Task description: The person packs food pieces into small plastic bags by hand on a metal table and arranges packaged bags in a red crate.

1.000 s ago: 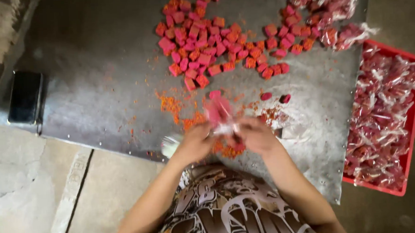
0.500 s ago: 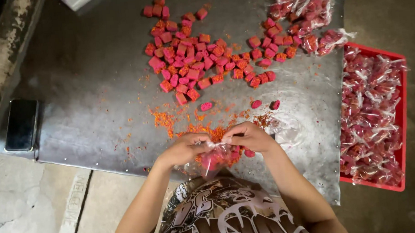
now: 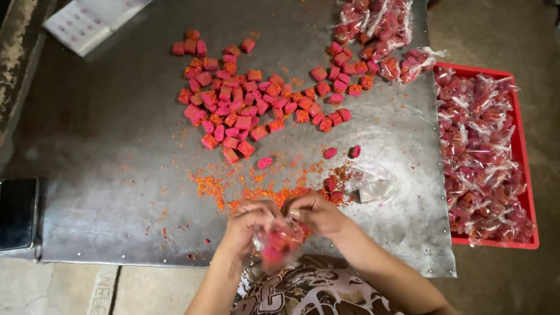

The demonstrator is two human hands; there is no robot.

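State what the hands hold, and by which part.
Both the left hand and right hand grip a small clear bag of pink pieces at its top opening.

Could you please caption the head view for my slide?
Both hands, left hand and right hand, grip a small clear bag of pink pieces.

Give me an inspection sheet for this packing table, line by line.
Surface: grey metal table, strewn with orange crumbs.
Job's things: small clear bag with pink pieces, held by both hands; loose pink cubes.
Clutter: dark phone at the left edge; flat white packet; empty clear bags.
Grippers: left hand and right hand pinch the bag.
Cables: nothing seen.
Surroundings: red tray of filled bags; concrete floor.
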